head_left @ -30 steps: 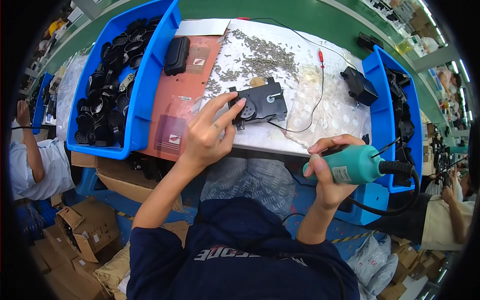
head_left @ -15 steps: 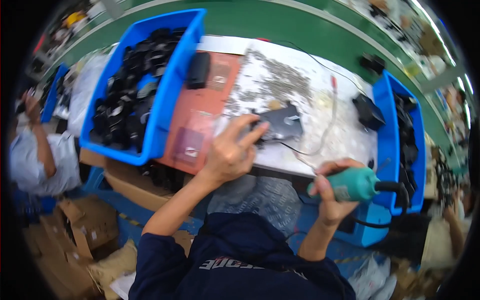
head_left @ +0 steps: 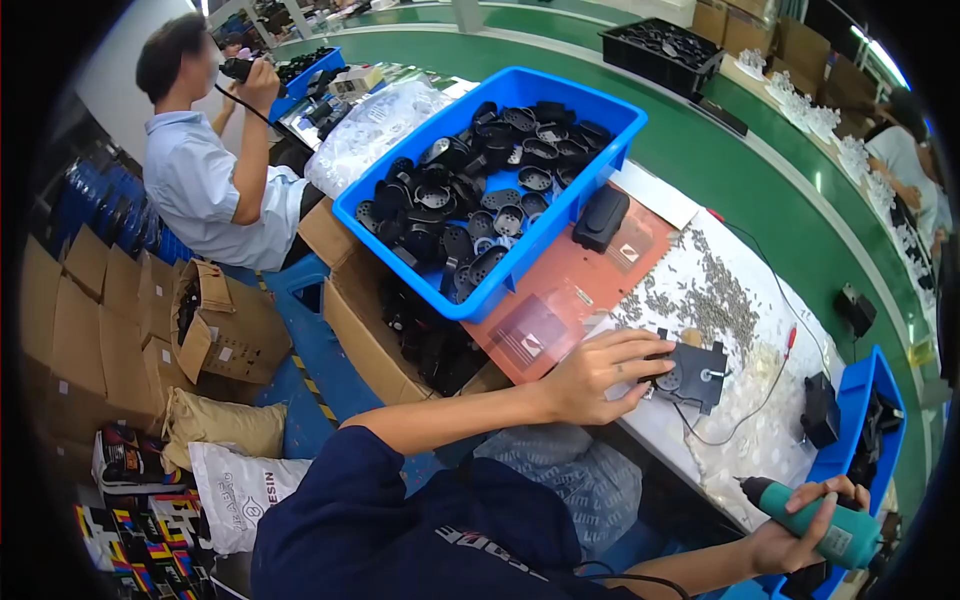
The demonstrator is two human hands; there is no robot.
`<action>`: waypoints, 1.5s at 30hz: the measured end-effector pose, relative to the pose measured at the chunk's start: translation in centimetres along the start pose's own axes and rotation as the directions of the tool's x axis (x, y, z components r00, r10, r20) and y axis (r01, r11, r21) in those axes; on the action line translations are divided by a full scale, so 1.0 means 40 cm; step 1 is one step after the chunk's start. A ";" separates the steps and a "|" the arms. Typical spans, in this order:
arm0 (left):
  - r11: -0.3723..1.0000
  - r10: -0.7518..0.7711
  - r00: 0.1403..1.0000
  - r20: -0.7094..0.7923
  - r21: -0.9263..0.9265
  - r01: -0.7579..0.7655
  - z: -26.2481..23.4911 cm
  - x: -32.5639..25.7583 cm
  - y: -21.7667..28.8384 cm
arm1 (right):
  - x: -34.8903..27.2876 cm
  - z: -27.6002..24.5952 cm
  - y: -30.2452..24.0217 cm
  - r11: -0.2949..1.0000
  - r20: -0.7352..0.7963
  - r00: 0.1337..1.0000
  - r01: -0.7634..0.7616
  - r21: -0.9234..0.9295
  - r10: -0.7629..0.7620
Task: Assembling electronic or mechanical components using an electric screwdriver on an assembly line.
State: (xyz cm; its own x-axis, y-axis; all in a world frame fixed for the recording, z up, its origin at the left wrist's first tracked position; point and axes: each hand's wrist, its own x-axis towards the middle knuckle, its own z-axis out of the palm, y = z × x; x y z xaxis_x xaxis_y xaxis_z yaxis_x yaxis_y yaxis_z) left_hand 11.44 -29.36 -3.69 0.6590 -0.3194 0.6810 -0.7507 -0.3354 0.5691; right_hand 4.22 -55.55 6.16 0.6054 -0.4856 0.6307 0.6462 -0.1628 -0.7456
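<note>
Presently the left hand [head_left: 598, 375] reaches forward from a bent elbow, palm down, fingers spread and curled over the near edge of a flat black plastic part [head_left: 692, 373]; it presses and holds that part against the tabletop [head_left: 745, 455]. The part lies on a pale sheet just beside a spread of small grey screws [head_left: 700, 290], which sits on its far side. A thin wire [head_left: 745, 415] trails from the part toward the right.

The right hand [head_left: 800, 535] is held low and well to the right of the black part, off the tabletop's near edge, fist clenched around the body of a teal electric screwdriver [head_left: 815, 515], whose tip points back toward the part.

To the left of the part, a large blue bin [head_left: 560, 245] stands tilted on the tabletop, filled with loose black plastic parts [head_left: 470, 200]. A black oblong housing [head_left: 600, 218] lies just beside that bin on a reddish mat [head_left: 560, 315]. To the right of the part, a smaller blue bin [head_left: 868, 425] holds more black pieces; their kind cannot be told.
</note>
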 end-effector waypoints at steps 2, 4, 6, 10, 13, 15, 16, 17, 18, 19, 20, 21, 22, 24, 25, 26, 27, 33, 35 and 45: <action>0.999 -0.025 1.000 0.012 -0.048 0.026 -0.003 0.016 0.002 | 0.025 0.000 0.027 0.999 -0.028 0.999 0.045 0.005 -0.044; 0.982 -0.125 0.991 -0.048 -0.149 0.116 -0.004 0.041 0.016 | 0.038 0.014 0.068 0.981 -0.126 0.992 -0.003 -0.192 -0.021; 0.991 -0.094 0.991 -0.093 -0.100 0.084 -0.001 0.097 0.006 | 0.036 0.021 0.113 0.957 -0.046 0.999 -0.022 -0.291 0.009; 0.993 -0.110 0.992 -0.059 0.046 0.113 0.041 0.241 -0.069 | 0.034 0.019 0.127 0.975 0.036 0.997 -0.061 -0.215 0.070; 0.957 -0.194 0.981 0.023 0.223 0.184 0.138 0.337 -0.158 | 0.042 0.029 0.130 0.969 0.067 0.986 -0.137 -0.207 0.153; 0.925 -0.217 0.975 0.038 0.326 0.193 0.176 0.370 -0.189 | 0.052 0.026 0.140 0.964 0.066 0.979 -0.176 -0.199 0.192; 0.889 -0.292 0.939 0.181 0.414 0.197 0.193 0.384 -0.199 | 0.052 0.016 0.152 0.969 0.076 0.982 -0.153 -0.193 0.170; 0.846 -0.372 0.875 0.309 0.501 0.183 0.206 0.395 -0.207 | 0.055 0.009 0.161 0.974 0.088 0.985 -0.130 -0.186 0.149; 0.847 -0.368 0.876 0.312 0.500 0.178 0.217 0.397 -0.221 | 0.059 0.002 0.163 0.974 0.084 0.986 -0.129 -0.186 0.146; 0.891 -0.344 0.893 0.289 0.402 0.213 0.219 0.392 -0.229 | 0.057 0.003 0.155 0.976 0.065 0.986 -0.141 -0.163 0.153; 0.923 -0.324 0.909 0.263 0.298 0.243 0.223 0.391 -0.238 | 0.058 0.000 0.150 0.978 0.047 0.986 -0.153 -0.140 0.161; 0.945 -0.296 0.911 0.286 0.230 0.234 0.222 0.395 -0.251 | 0.059 -0.010 0.153 0.976 0.036 0.985 -0.162 -0.147 0.169; 0.945 -0.296 0.909 0.292 0.231 0.233 0.217 0.399 -0.255 | 0.061 -0.014 0.156 0.975 0.030 0.985 -0.166 -0.147 0.172; 0.908 -0.403 0.839 0.365 0.046 0.416 0.209 0.405 -0.259 | 0.060 -0.015 0.156 0.981 -0.021 0.986 -0.170 -0.092 0.168; 0.908 -0.404 0.836 0.371 0.051 0.416 0.204 0.407 -0.259 | 0.067 0.002 0.148 0.983 -0.046 0.985 -0.168 -0.073 0.165; 0.910 -0.398 0.838 0.372 0.042 0.413 0.198 0.408 -0.256 | 0.076 0.013 0.145 0.982 -0.052 0.984 -0.173 -0.071 0.169; 0.911 -0.392 0.841 0.374 0.033 0.410 0.195 0.410 -0.255 | 0.085 0.022 0.144 0.990 -0.054 0.989 -0.137 -0.019 0.136; 0.958 -0.286 0.928 0.240 0.069 0.277 0.187 0.409 -0.246 | 0.099 0.038 0.140 0.987 -0.113 0.983 -0.131 0.093 0.141; 0.961 -0.275 0.925 0.262 0.078 0.264 0.185 0.402 -0.262 | 0.097 0.038 0.138 0.986 -0.100 0.985 -0.128 0.107 0.139; 0.970 -0.219 0.946 0.241 0.156 0.185 0.166 0.381 -0.258 | 0.106 0.035 0.136 0.988 -0.084 0.986 -0.135 0.067 0.141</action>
State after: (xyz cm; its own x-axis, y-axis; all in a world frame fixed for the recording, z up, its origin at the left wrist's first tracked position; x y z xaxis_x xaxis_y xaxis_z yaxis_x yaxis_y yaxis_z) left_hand 29.53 -36.66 -2.25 0.7988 -0.4419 0.4082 -0.5991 -0.5229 0.6063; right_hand 10.97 -57.28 5.10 0.6492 -0.5740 0.4990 0.5881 -0.0372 -0.8079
